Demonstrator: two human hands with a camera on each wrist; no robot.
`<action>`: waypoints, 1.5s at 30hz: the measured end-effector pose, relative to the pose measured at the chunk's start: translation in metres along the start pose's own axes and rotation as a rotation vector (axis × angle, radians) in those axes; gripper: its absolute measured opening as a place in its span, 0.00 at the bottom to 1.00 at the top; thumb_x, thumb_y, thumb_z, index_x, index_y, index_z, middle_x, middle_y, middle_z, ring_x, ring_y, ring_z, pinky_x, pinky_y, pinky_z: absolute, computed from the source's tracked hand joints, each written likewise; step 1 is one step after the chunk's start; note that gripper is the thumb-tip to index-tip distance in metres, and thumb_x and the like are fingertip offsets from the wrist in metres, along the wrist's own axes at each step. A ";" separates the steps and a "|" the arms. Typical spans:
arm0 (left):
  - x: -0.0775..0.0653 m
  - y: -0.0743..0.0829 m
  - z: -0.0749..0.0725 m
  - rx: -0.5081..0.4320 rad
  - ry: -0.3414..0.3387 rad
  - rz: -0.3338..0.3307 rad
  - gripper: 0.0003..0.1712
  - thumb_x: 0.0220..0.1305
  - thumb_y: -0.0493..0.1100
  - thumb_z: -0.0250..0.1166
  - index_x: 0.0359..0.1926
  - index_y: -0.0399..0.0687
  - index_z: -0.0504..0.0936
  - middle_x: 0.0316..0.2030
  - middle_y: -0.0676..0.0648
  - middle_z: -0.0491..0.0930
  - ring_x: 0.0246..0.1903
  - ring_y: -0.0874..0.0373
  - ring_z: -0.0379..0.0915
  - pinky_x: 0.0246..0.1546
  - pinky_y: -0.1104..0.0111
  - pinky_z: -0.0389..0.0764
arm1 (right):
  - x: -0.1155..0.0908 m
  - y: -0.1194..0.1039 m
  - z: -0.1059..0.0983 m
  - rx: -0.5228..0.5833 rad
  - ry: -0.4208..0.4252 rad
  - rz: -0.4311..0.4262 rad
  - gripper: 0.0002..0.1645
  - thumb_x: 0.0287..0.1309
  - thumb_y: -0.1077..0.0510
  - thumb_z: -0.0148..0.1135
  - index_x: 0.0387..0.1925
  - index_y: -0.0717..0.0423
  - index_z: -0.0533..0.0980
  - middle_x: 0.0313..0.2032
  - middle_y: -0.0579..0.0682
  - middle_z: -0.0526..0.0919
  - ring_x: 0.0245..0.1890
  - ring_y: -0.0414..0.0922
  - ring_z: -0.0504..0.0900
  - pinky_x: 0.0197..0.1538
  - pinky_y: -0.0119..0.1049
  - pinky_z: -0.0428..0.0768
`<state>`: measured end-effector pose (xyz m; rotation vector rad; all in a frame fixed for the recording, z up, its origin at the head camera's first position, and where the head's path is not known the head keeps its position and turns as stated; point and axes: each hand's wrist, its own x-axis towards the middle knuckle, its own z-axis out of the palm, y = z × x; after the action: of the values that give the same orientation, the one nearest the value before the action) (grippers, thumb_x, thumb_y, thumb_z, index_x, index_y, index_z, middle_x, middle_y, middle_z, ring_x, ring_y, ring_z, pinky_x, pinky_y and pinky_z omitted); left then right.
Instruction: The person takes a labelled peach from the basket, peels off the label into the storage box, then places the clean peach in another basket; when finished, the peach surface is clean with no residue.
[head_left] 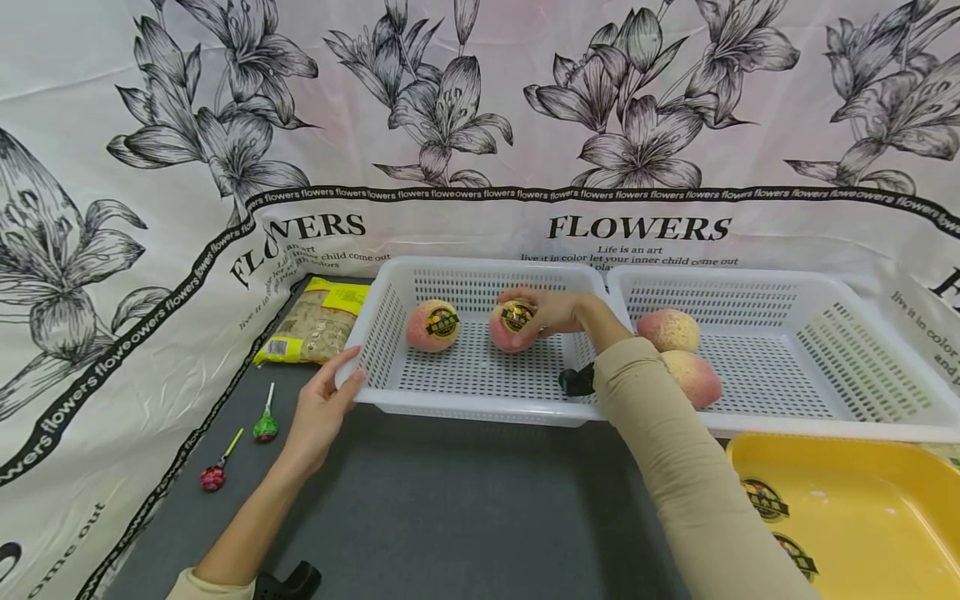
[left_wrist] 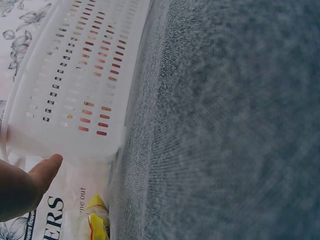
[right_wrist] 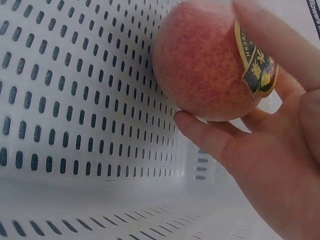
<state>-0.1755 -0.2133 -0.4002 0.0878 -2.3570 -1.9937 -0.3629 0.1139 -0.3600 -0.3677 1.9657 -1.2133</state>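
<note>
A peach (head_left: pixel 507 327) with a black and gold sticker (right_wrist: pixel 256 62) is gripped by my right hand (head_left: pixel 551 312), low inside the left white basket (head_left: pixel 480 408). In the right wrist view, fingers and thumb curl round this peach (right_wrist: pixel 200 60) just at the slotted floor. Another stickered peach (head_left: pixel 423 327) sits to its left in the same basket. My left hand (head_left: pixel 322 408) holds the basket's front left corner, thumb on the rim. In the left wrist view, only part of the left hand (left_wrist: pixel 25 187) shows beside the basket wall (left_wrist: pixel 65 135).
A second white basket (head_left: pixel 780 358) on the right holds two peaches without visible stickers. In front of it stands a yellow tray (head_left: pixel 862 517) with stickers on it. Two lollipops (head_left: pixel 266 425) and a yellow bag (head_left: pixel 318 321) lie at left on the dark table (head_left: pixel 480 508).
</note>
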 end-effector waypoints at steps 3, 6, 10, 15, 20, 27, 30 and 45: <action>0.000 -0.001 0.000 -0.003 -0.001 0.004 0.29 0.72 0.43 0.54 0.71 0.51 0.62 0.64 0.40 0.66 0.55 0.48 0.68 0.49 0.68 0.73 | 0.000 0.001 0.001 -0.010 -0.003 -0.012 0.54 0.47 0.76 0.67 0.71 0.48 0.52 0.66 0.58 0.51 0.60 0.54 0.62 0.58 0.47 0.69; 0.000 -0.001 0.000 -0.001 0.001 0.005 0.29 0.72 0.43 0.55 0.71 0.51 0.62 0.64 0.40 0.66 0.55 0.49 0.68 0.48 0.68 0.73 | 0.000 0.000 0.002 -0.042 0.024 -0.019 0.55 0.45 0.78 0.67 0.71 0.47 0.53 0.65 0.58 0.53 0.60 0.54 0.62 0.56 0.45 0.71; 0.000 -0.001 0.000 -0.003 0.004 0.005 0.29 0.71 0.43 0.55 0.71 0.51 0.62 0.64 0.40 0.65 0.55 0.49 0.68 0.50 0.64 0.73 | 0.000 -0.001 0.002 -0.087 0.080 -0.018 0.55 0.43 0.76 0.69 0.70 0.46 0.55 0.64 0.59 0.54 0.57 0.54 0.64 0.53 0.47 0.73; 0.000 0.000 0.001 -0.001 0.008 0.013 0.29 0.72 0.43 0.55 0.71 0.50 0.62 0.64 0.39 0.65 0.55 0.48 0.68 0.45 0.73 0.74 | 0.000 0.000 0.001 -0.117 0.122 -0.011 0.54 0.43 0.73 0.71 0.69 0.44 0.57 0.62 0.60 0.56 0.56 0.55 0.66 0.52 0.48 0.74; -0.001 0.001 0.001 0.005 0.011 0.023 0.29 0.72 0.43 0.55 0.71 0.49 0.62 0.63 0.39 0.66 0.54 0.48 0.68 0.44 0.74 0.74 | 0.002 0.000 0.002 -0.164 0.147 -0.026 0.51 0.46 0.69 0.72 0.69 0.46 0.58 0.62 0.62 0.57 0.53 0.55 0.68 0.49 0.47 0.76; 0.000 -0.001 0.001 -0.005 0.010 0.036 0.28 0.72 0.41 0.54 0.70 0.47 0.62 0.63 0.38 0.66 0.54 0.47 0.68 0.44 0.73 0.74 | 0.006 -0.001 0.004 -0.253 0.167 -0.017 0.55 0.42 0.67 0.76 0.70 0.44 0.57 0.64 0.62 0.56 0.57 0.56 0.67 0.45 0.43 0.78; 0.001 -0.001 0.001 -0.019 0.010 0.039 0.28 0.72 0.40 0.54 0.70 0.47 0.62 0.63 0.38 0.66 0.55 0.46 0.67 0.42 0.75 0.74 | 0.008 -0.002 0.004 -0.280 0.162 -0.016 0.57 0.41 0.68 0.76 0.70 0.44 0.57 0.64 0.62 0.57 0.58 0.55 0.65 0.44 0.41 0.78; 0.001 0.000 0.002 -0.016 0.009 0.032 0.28 0.72 0.41 0.54 0.71 0.47 0.62 0.64 0.38 0.65 0.55 0.46 0.67 0.42 0.77 0.73 | -0.013 -0.010 -0.006 -0.325 0.220 -0.166 0.52 0.41 0.60 0.78 0.67 0.45 0.61 0.59 0.62 0.64 0.52 0.54 0.71 0.50 0.45 0.75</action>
<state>-0.1763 -0.2115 -0.4003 0.0583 -2.3222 -1.9931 -0.3601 0.1201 -0.3441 -0.5937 2.3710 -1.0697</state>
